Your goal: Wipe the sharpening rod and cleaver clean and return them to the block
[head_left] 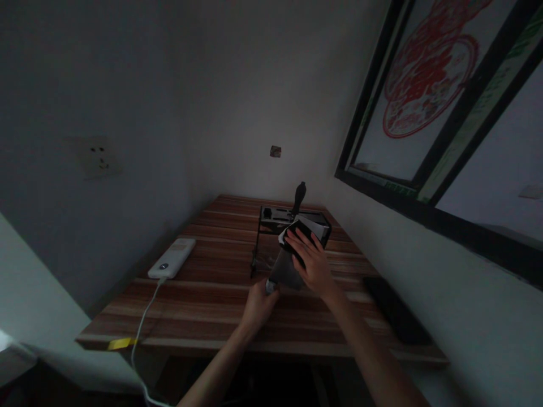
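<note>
We see a brown-striped table [203,294], a white power bank [172,258] and black rack [271,217] on it, a grey blade [283,270] above.

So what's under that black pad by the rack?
A broad grey blade lies under the black pad, which the right hand presses; the left hand grips its handle end. The blade's far part is covered.

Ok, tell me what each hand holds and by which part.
Left hand grips what looks like a cleaver by its handle; right hand holds a black-and-white block, fingers spread across its top.
</note>
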A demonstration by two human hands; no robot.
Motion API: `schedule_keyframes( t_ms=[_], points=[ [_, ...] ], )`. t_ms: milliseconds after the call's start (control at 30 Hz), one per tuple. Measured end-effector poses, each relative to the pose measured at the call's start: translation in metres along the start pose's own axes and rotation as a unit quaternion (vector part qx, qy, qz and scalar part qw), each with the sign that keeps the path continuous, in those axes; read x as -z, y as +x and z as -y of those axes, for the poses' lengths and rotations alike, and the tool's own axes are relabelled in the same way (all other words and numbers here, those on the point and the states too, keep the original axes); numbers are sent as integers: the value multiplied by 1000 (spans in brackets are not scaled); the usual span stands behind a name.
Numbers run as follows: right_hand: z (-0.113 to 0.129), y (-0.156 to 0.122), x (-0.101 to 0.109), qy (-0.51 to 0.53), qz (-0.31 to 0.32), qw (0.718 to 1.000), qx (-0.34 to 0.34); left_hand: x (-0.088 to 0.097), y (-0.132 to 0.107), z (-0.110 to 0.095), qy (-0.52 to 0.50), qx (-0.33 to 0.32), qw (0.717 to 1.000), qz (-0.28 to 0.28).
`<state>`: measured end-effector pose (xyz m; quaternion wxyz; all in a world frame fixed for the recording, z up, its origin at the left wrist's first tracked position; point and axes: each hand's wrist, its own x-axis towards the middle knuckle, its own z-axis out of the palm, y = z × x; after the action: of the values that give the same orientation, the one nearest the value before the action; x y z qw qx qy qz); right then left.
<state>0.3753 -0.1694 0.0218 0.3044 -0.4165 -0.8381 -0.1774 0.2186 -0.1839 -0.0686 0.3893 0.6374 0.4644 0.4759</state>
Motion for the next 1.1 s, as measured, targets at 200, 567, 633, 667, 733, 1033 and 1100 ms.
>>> schedule_keyframes(
  t_ms=[200, 567, 633, 667, 733, 1033, 1100],
  points=[
    [-15, 14, 5, -2, -37, 999, -16, -1, 0, 3, 0, 15, 1000, 2],
    [-31, 27, 9, 9, -84, 995, -58, -2, 2, 10, 13, 10, 1000, 4],
    [-32, 28, 9, 28, -95, 993, -66, -3, 3, 12, 21, 8, 1000, -1],
    [-32, 29, 10, 41, -104, 991, -71, -3, 2, 13, 25, 8, 1000, -3],
    [-33, 31, 12, 76, -124, 986, -83, -3, 2, 14, 30, 12, 999, -6],
    [-24, -3, 27, 247, -363, 850, -290, -1, 1, 7, 2, 18, 1000, 3],
    [-20, -18, 26, 266, -414, 795, -356, 0, 0, 4, -7, 25, 1000, 6]
  ],
)
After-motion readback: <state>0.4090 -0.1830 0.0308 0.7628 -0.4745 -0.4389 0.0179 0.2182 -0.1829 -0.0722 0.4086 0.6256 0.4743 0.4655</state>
